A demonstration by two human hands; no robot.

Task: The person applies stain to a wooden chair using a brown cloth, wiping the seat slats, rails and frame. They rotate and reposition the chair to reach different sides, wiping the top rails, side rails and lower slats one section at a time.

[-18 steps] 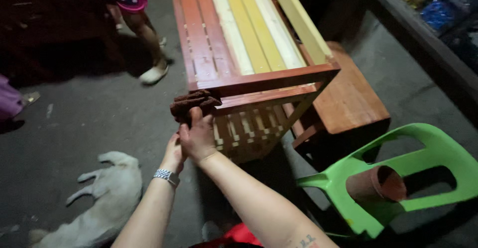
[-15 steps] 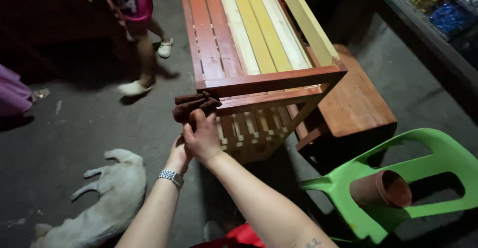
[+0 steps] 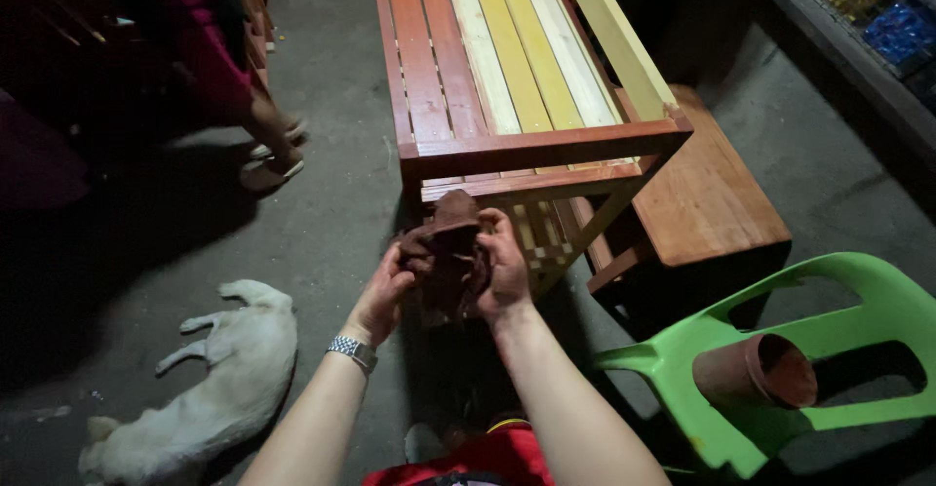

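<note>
Both hands are up in front of the body, and between them sits a crumpled dark reddish-brown cloth (image 3: pixel 450 257). The left hand (image 3: pixel 388 291), a silver metal wristwatch (image 3: pixel 352 351) on its wrist, cups the cloth from the left with fingers curled around its edge. The right hand (image 3: pixel 504 270) clamps the other side, fingers wrapped over the top folds. Neither hand is spread wide; both are closed on the fabric.

The cloth is just in front of the near end of the slatted wooden bench (image 3: pixel 507 77), painted red-brown and pale yellow, and its top fold reaches the lower crossbar there; whether it actually touches the wood is hard to say.

Right of the hands, a plain brown wooden bench (image 3: pixel 707 198), and nearer, a green plastic chair (image 3: pixel 780 349) carrying a terracotta-coloured pot (image 3: pixel 753 374) on its side. Left and below, a white dog (image 3: pixel 219 379) lies on the concrete floor (image 3: pixel 331 203). Beyond, another person's sandalled feet (image 3: pixel 273 159), the rest lost in shadow.
</note>
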